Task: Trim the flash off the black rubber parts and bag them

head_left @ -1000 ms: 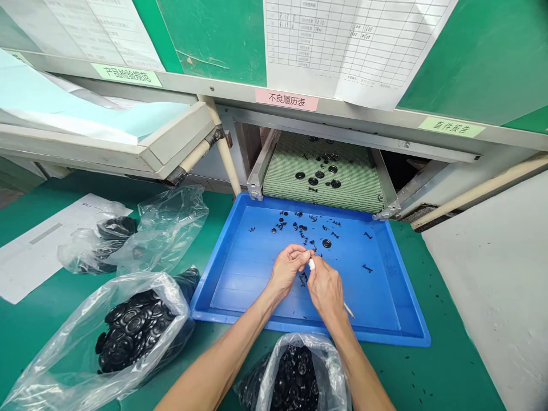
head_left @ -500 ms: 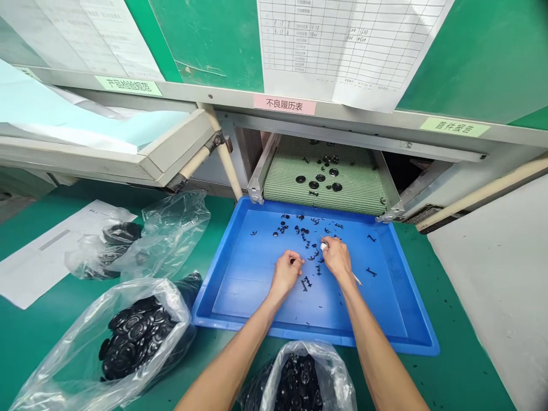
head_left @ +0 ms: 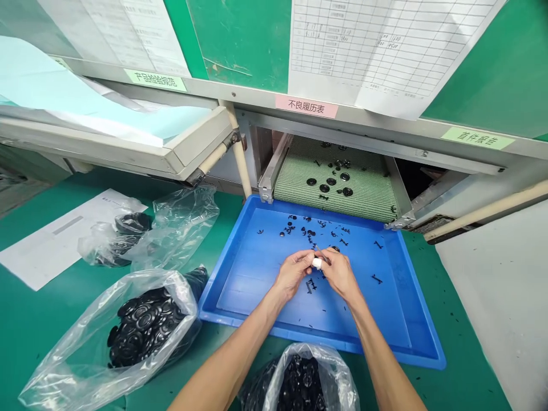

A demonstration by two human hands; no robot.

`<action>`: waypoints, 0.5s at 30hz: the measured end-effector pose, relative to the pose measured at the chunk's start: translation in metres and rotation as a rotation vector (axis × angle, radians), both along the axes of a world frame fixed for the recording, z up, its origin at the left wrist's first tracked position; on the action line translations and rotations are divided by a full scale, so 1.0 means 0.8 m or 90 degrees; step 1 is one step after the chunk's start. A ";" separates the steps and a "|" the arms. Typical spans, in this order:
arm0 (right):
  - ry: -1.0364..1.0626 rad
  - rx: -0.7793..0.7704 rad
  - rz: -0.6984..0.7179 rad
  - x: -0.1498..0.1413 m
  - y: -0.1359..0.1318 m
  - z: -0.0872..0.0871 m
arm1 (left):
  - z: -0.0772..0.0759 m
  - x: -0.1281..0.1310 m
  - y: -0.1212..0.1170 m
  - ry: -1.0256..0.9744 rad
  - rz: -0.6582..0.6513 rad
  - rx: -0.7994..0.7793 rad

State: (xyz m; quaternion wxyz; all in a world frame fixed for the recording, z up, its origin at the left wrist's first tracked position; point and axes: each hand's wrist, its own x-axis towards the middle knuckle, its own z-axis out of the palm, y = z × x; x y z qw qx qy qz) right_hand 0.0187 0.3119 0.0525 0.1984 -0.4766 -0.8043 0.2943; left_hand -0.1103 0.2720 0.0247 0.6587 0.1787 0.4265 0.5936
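Over the blue tray [head_left: 240, 274], my two hands meet. My left hand [head_left: 294, 275] is closed in a pinch, with a small black part mostly hidden in its fingertips. My right hand [head_left: 340, 275] is closed around a thin pointed tool [head_left: 322, 255], its tip towards the left fingertips. A white wrap [head_left: 317, 263] shows at the right hand's fingertip. Around them on the tray lie small black round parts and branched black scraps [head_left: 310, 285].
A green conveyor belt [head_left: 299, 171] carrying black discs ends above the tray's far edge. Open plastic bags of black round parts stand at left [head_left: 188, 342] and front [head_left: 346, 382]. A knotted clear bag [head_left: 184, 222] lies by a white paper [head_left: 47, 251]. A slanted paper shelf [head_left: 180, 154] overhangs the left.
My hands have come together, the right moving down and left so the tool meets the left fingertips. The whole view has shifted slightly.
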 end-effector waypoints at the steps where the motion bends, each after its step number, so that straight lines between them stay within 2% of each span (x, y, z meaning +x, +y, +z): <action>1: 0.005 0.024 0.014 0.001 -0.006 0.004 | 0.000 0.000 -0.001 -0.025 -0.006 -0.001; 3: 0.013 0.058 0.055 0.005 -0.016 0.008 | 0.000 0.000 -0.003 -0.060 -0.007 -0.009; 5: -0.002 0.076 0.057 0.010 -0.026 0.009 | 0.000 0.000 -0.005 -0.071 0.003 -0.018; 9: -0.117 0.093 -0.045 0.015 -0.046 0.003 | 0.001 0.000 -0.007 -0.065 0.021 -0.017; 15: -0.193 0.173 -0.085 0.005 -0.061 -0.002 | 0.002 0.002 -0.006 -0.057 0.016 -0.010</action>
